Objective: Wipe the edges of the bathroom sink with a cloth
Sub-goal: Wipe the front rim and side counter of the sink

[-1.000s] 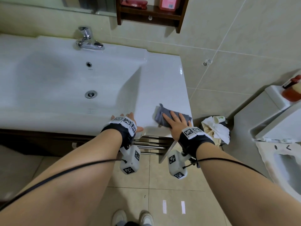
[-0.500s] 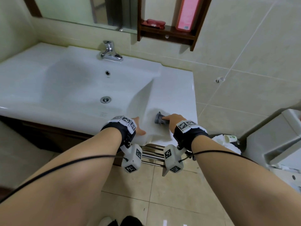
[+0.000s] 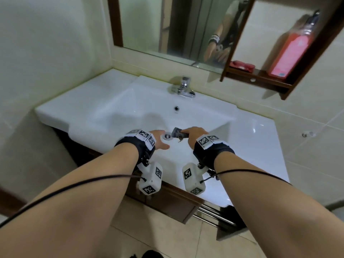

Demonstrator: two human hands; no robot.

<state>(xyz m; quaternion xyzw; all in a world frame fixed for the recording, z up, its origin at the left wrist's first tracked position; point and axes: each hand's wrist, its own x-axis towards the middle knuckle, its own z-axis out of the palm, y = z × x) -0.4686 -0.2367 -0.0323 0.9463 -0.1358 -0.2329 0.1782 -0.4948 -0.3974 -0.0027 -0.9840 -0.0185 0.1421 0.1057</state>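
Observation:
A white bathroom sink [image 3: 260, 138] with wide flat edges stands in front of me, its basin in the middle. My right hand [image 3: 193, 134] grips a bunched grey cloth [image 3: 177, 134] over the basin near its front, just right of the drain [image 3: 167, 136]. My left hand [image 3: 160, 140] hovers beside the drain with relaxed fingers and holds nothing; most of its fingers are hidden behind the wrist band. Both wrists carry black bands with marker tags.
A chrome tap [image 3: 183, 88] sits at the back of the sink. A mirror [image 3: 173, 27] hangs above, with a wooden shelf [image 3: 260, 77] at right holding a pink bottle [image 3: 290, 51] and a red item [image 3: 242, 65]. Towel rails [image 3: 214, 215] run under the sink's right side.
My right hand bunched up the cloth and carried it left, from the right front edge to over the basin. My left hand moved along with it. The view tilted up.

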